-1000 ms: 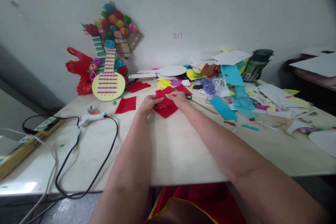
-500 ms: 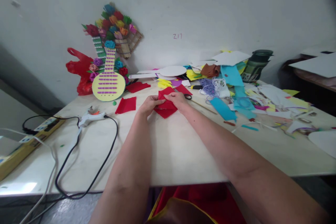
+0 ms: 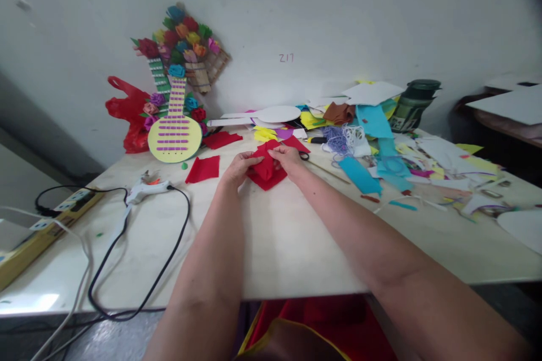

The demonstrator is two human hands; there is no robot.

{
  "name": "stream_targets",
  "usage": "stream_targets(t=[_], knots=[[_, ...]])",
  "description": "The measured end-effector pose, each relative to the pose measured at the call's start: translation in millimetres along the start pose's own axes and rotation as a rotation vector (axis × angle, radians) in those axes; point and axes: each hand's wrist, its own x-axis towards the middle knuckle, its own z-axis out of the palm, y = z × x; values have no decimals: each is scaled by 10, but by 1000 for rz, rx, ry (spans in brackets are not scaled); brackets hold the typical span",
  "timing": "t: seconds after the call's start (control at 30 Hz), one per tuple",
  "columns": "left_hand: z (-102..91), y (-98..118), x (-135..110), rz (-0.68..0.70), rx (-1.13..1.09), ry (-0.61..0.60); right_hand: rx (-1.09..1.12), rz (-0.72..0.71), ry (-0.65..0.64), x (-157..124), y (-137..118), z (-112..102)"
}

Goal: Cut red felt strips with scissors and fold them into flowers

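Pale table (image 3: 296,248), red sheet (image 3: 266,169) between fingers (image 3: 254,161)

Pale tbl (image 3: 296,248) w/ glue gun (image 3: 144,190), red pc (image 3: 204,169), blue strip (image 3: 361,175)

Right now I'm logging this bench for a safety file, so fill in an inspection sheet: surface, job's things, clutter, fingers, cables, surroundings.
Surface: pale table, glare at its near left corner.
Job's things: red sheet, creased; other red pieces lie nearby.
Clutter: paper scraps and yarn to the right; scissors beside the right hand, partly hidden.
Fingers: those of the left hand and right hand hold the red sheet.
Cables: black cable loops from the glue gun to the near edge; white cord hangs over it.
Surroundings: wall behind, marked 217; bottle at the far right.
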Motion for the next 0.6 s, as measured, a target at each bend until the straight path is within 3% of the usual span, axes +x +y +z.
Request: stream_targets(t=[0.47, 0.6], knots=[[-9, -14, 20, 105, -4, 2, -64, 85, -185, -34, -41, -24], [-20, -8, 15, 113, 36, 15, 14, 114, -159, -23, -58, -30]])
